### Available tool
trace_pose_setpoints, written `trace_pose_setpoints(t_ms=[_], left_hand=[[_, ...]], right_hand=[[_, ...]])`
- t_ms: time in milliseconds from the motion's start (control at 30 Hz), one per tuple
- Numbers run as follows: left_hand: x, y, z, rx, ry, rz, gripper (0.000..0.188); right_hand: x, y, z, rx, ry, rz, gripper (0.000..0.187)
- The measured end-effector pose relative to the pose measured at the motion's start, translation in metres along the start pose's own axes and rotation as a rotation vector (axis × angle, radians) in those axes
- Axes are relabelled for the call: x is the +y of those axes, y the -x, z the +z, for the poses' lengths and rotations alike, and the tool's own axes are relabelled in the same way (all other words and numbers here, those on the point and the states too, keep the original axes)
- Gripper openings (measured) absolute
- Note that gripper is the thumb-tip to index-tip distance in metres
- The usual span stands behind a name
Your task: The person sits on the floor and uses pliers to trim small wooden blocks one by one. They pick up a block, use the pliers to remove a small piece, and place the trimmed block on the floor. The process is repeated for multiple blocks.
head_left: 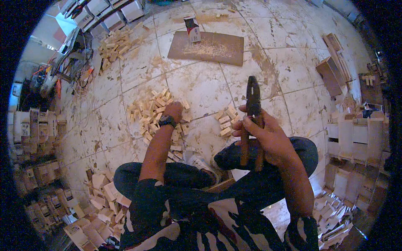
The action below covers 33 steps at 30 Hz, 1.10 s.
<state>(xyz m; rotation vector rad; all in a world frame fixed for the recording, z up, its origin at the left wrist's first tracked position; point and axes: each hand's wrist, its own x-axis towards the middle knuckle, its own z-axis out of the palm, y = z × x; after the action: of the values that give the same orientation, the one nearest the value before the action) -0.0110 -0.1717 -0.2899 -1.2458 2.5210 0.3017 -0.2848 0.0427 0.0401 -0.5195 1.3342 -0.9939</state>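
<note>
My right hand (268, 136) grips a pair of pliers (253, 98) with dark jaws pointing away from me and brownish handles. Stretched forward, my left hand (174, 111), a dark watch on its wrist, reaches to the right edge of a pile of small wooden blocks (148, 108) on the floor. Its fingers are mostly hidden behind the back of the hand, so I cannot tell whether a block is in them. Between my two hands, a smaller group of wooden blocks (226, 121) lies just left of the pliers.
A brown board (226, 48) strewn with wood bits lies ahead, bearing a small carton (193, 31). More blocks are heaped at far left (113, 46) and beside my left knee (104, 196). Stacked wooden pieces (351, 134) line the right; tools and cables (71, 62) lie at left.
</note>
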Motion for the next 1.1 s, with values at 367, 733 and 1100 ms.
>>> trace_pose_setpoints(t_ms=[367, 733, 1100], left_hand=[[0.090, 0.040, -0.174, 0.386, 1.733, -0.074, 0.029], [0.162, 0.143, -0.257, 1.192, 0.574, -0.083, 0.029], [0.167, 0.145, -0.249, 1.257, 0.483, -0.033, 0.028]], right_hand=[[0.030, -0.016, 0.006, -0.105, 0.580, -0.141, 0.027], [0.028, -0.002, 0.021, -0.034, 0.615, -0.263, 0.029], [0.023, 0.004, 0.025, -0.031, 0.659, -0.353, 0.042]])
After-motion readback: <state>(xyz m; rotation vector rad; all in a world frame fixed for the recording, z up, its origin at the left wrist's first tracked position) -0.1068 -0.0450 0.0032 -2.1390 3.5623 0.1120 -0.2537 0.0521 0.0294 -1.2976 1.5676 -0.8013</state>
